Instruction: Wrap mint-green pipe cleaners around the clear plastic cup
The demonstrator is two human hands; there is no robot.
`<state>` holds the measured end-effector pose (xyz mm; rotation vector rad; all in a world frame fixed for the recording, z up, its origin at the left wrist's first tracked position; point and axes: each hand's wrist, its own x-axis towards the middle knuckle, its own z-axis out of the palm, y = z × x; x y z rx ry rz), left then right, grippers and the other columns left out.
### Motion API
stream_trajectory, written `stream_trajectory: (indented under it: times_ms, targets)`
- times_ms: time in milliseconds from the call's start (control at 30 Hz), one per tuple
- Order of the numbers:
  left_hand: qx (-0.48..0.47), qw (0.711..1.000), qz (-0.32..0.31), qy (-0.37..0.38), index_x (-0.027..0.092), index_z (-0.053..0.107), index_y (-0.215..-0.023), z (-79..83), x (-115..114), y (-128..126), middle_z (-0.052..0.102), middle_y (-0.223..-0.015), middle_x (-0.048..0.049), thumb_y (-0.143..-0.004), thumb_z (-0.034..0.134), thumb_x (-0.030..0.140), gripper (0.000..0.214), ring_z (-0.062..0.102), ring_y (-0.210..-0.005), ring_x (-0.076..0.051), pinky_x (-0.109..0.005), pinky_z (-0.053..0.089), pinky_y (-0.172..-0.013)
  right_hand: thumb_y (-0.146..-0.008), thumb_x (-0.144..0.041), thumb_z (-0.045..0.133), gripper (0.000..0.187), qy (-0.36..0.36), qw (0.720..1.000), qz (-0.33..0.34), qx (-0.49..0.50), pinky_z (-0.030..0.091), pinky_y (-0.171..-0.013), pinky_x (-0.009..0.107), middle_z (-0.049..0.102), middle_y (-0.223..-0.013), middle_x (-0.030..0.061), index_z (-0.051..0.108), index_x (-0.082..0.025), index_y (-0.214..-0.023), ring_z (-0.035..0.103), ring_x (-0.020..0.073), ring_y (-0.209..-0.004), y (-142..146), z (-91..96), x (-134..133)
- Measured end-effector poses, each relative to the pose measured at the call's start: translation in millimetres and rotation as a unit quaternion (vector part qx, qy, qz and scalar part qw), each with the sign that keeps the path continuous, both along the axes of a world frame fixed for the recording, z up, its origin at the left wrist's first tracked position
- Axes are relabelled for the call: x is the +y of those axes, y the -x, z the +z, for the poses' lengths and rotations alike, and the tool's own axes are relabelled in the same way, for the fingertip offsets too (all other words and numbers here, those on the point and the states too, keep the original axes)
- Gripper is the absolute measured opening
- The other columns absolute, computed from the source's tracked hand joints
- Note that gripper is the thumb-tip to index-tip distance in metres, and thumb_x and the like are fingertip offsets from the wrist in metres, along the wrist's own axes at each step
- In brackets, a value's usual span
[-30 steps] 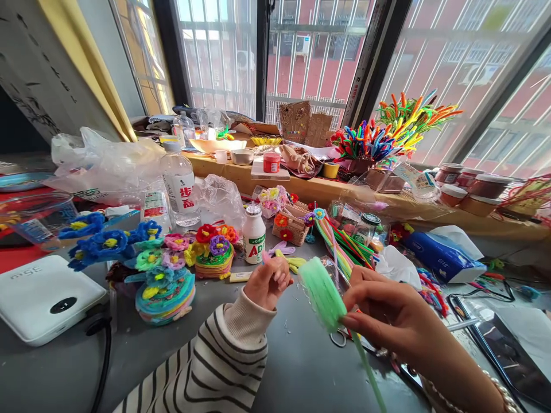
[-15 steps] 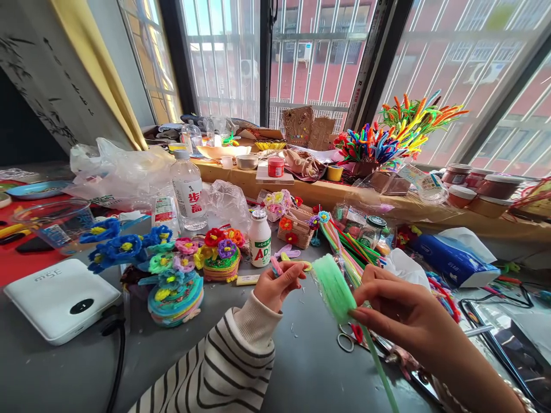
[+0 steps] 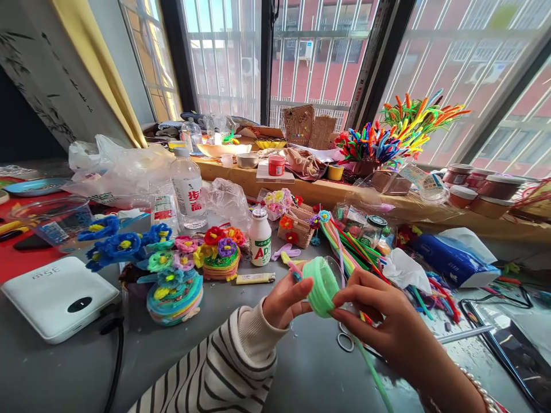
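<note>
A clear plastic cup (image 3: 330,273) lies tilted between my hands, its outside wound with rows of light green pipe cleaner (image 3: 319,287). My left hand (image 3: 286,301) grips the wound side from the left, thumb on top and fingers underneath. Small pink and blue fuzzy bits show by its fingertips. On the other side, my right hand (image 3: 379,307) is closed, thumb and forefinger pinching the green strand against the cup's edge. The loose tail of that strand hangs below my right hand toward the table's front. Scissors (image 3: 345,341) lie partly hidden beneath it.
Pipe-cleaner flowers (image 3: 176,267) on wound bases stand at left, behind a white power bank (image 3: 60,298). A small white bottle (image 3: 260,238) and a lighter (image 3: 255,278) are ahead. Bundled pipe cleaners (image 3: 340,235), tissues (image 3: 451,258) and a tablet-like frame (image 3: 508,338) fill the right.
The cup has turned so its opening shows more, and it has shifted left. My left hand has moved from beside it to gripping it. My right hand still pinches the strand.
</note>
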<state>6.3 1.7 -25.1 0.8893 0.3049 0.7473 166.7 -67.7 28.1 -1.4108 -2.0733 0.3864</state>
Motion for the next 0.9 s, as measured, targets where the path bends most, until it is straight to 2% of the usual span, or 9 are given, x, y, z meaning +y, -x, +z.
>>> stream_trajectory:
  times_ms: [200,333,433,767,900]
  targets:
    - [0.056,0.998,0.009,-0.010,0.019,0.051,-0.099,8.8,-3.8,-1.9,0.057,-0.088,-0.0025,-0.056,0.072,0.039,0.052,0.056,-0.079,-0.015,-0.025,0.043,-0.066,-0.079,-0.028,0.053,0.011,-0.003,1.000,-0.005,-0.007,0.034,-0.049,0.021,0.042,-0.069,-0.0012,0.062,-0.022,-0.077,0.037,0.0086,-0.052,2.8,-0.9,0.8]
    - [0.034,0.998,0.012,-0.045,0.016,0.053,-0.085,15.1,-4.6,-5.4,0.054,-0.073,0.0001,-0.052,0.074,0.037,0.045,0.052,-0.069,-0.012,-0.023,0.040,-0.063,-0.078,-0.027,0.054,0.010,-0.009,1.000,-0.002,-0.017,0.035,-0.049,0.020,0.044,-0.069,-0.0012,0.063,-0.022,-0.076,0.039,0.0084,-0.053,2.7,-1.9,-0.1]
    - [0.024,0.998,0.021,-0.059,0.016,0.054,-0.080,16.6,-4.8,-6.5,0.052,-0.071,0.0002,-0.051,0.074,0.037,0.041,0.050,-0.067,-0.011,-0.024,0.038,-0.062,-0.078,-0.028,0.054,0.012,-0.024,1.000,0.004,-0.020,0.035,-0.047,0.020,0.043,-0.067,-0.0014,0.063,-0.022,-0.076,0.039,0.0081,-0.051,2.5,-0.7,-0.2]
    - [0.058,0.998,0.008,-0.033,0.019,0.054,-0.091,8.5,-1.6,-3.0,0.054,-0.076,-0.0008,-0.053,0.072,0.042,0.048,0.054,-0.070,-0.014,-0.027,0.041,-0.064,-0.078,-0.027,0.054,0.011,-0.014,1.000,0.012,-0.011,0.034,-0.045,0.019,0.044,-0.068,-0.0009,0.063,-0.021,-0.076,0.039,0.0077,-0.051,3.8,2.0,0.3]
    - [0.072,0.996,0.014,-0.045,0.020,0.051,-0.094,8.8,-3.0,-3.2,0.053,-0.079,-0.0020,-0.054,0.070,0.042,0.050,0.053,-0.073,-0.016,-0.026,0.040,-0.060,-0.078,-0.024,0.054,0.009,-0.028,0.999,0.013,-0.016,0.037,-0.047,0.019,0.045,-0.068,-0.0009,0.062,-0.021,-0.076,0.041,0.0078,-0.052,5.7,2.5,-1.3]
